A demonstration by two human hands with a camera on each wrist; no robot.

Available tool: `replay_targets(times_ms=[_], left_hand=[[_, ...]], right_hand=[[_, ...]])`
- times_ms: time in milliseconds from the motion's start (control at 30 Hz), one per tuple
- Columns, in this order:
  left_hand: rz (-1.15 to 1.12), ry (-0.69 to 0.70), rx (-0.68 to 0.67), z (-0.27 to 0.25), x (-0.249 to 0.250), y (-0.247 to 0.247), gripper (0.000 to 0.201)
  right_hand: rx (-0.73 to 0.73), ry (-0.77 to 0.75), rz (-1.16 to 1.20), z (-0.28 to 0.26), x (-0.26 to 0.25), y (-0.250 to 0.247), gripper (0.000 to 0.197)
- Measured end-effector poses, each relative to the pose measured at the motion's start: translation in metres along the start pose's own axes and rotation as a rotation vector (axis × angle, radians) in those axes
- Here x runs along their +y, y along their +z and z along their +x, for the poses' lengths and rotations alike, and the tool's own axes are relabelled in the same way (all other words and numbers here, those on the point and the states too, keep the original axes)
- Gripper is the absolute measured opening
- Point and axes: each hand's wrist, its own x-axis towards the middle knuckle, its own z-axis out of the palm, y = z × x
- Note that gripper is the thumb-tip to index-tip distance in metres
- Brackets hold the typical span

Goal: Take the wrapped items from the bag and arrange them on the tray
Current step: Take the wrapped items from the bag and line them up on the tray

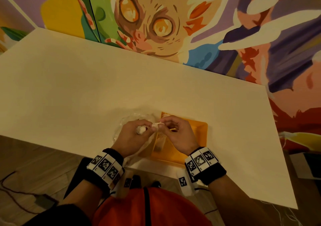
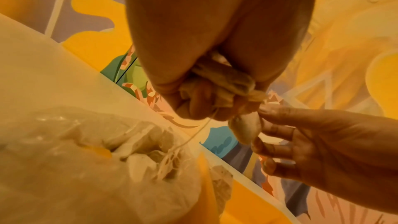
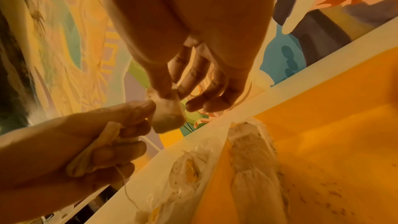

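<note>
Here, on the white table (image 1: pixel 86 87), a clear plastic bag (image 1: pixel 132 120) is lying at the left, just beside the orange tray (image 1: pixel 199 130), with more pale wrapped bundles (image 2: pixel 137 156) showing through its open mouth. Above the bag, the left hand (image 1: pixel 132 135) is curling its fingers (image 3: pixel 120 154) round one wrapped item (image 3: pixel 92 156), and a thin string (image 2: pixel 193 135) is trailing from it down toward the bag. The right hand (image 1: pixel 175 135) is pinching a second wrapped item (image 3: pixel 168 115) between thumb and forefinger, the other fingers (image 3: pixel 215 98) hanging loosely spread. The two hands are meeting over the tray's left edge. Inside the tray, a long wrapped item (image 3: pixel 254 168) is lying along its left wall.
</note>
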Motion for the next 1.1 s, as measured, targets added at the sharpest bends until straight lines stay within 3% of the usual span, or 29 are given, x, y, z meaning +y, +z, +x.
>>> replay_targets(times_ms=[167,367,600,733,867,933,1100], left_hand=[[-0.091,0.032,0.003,-0.003,0.007,0.003,0.008],[0.086,-0.087,0.015,-0.001,-0.007,0.008,0.007],[0.310,-0.270,-0.097,-0.003,-0.016,0.012,0.015],[0.449,-0.259,-0.163,-0.004,-0.017,0.022,0.015],[0.450,-0.352,-0.252,-0.004,-0.024,0.029,0.021],[0.472,-0.361,-0.281,-0.004,-0.027,0.032,0.023],[0.530,-0.336,-0.278,-0.005,-0.027,0.036,0.018]], right_hand=[[-0.030,0.055,-0.110,-0.003,0.014,-0.001,0.009],[-0.033,0.142,-0.186,-0.005,0.030,-0.007,0.005],[-0.141,0.361,-0.411,-0.007,0.053,-0.016,0.011],[-0.217,0.436,-0.479,-0.007,0.056,-0.010,0.017],[-0.291,0.449,-0.630,-0.002,0.054,-0.002,0.007],[-0.332,0.480,-0.691,0.002,0.054,0.003,0.011],[-0.303,0.565,-0.797,0.012,0.062,0.020,0.020]])
